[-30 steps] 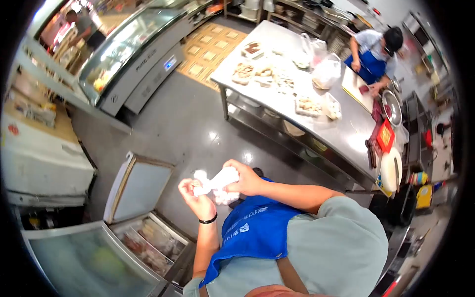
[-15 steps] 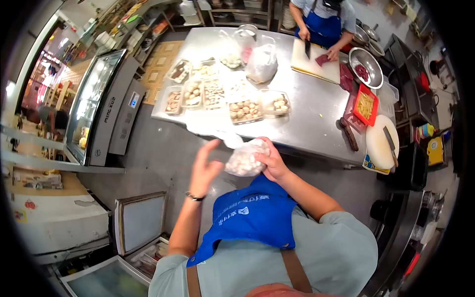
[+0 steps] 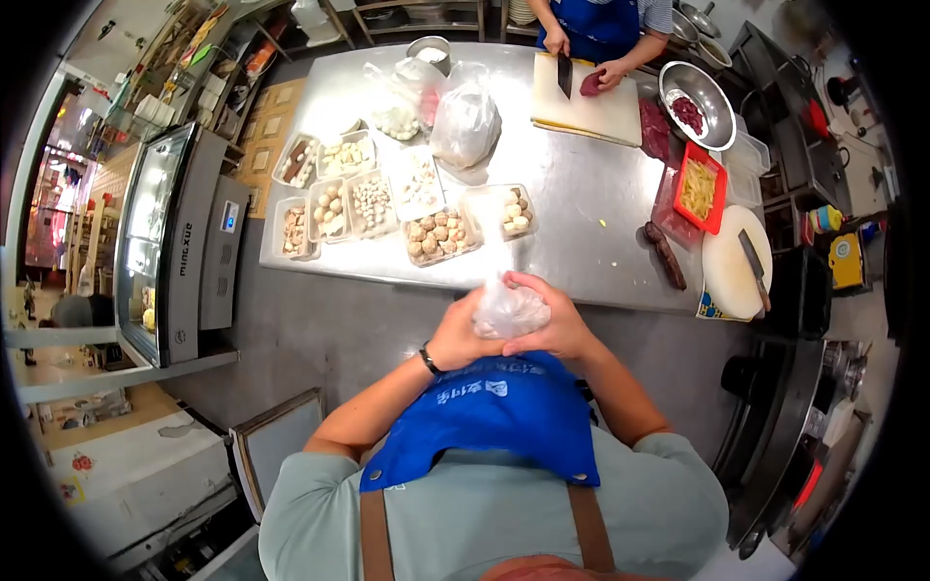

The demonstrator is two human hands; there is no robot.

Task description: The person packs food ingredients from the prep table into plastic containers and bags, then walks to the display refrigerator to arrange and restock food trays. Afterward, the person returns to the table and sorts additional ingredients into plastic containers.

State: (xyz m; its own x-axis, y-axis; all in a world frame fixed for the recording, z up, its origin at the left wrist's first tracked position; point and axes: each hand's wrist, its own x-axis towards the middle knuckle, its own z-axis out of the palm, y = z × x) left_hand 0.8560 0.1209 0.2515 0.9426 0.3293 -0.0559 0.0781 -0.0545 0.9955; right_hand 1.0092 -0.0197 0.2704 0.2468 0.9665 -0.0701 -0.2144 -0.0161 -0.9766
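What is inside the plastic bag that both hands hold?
Pale contents show through the plastic bag; the left hand and right hand cover its sides, hiding what lies there.

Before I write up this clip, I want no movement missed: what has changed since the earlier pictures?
The bag has moved toward the table. The left hand, off the bag half a second ago, has taken hold again beside the right hand. The food tubs stay on the table.

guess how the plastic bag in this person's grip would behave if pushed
The plastic bag is probably floppy: its thin film looks wrinkled and bunched. Pushed, it would likely dent rather than roll, as pale contents bulge below a narrower neck. The shiny film may also be slightly slippery.
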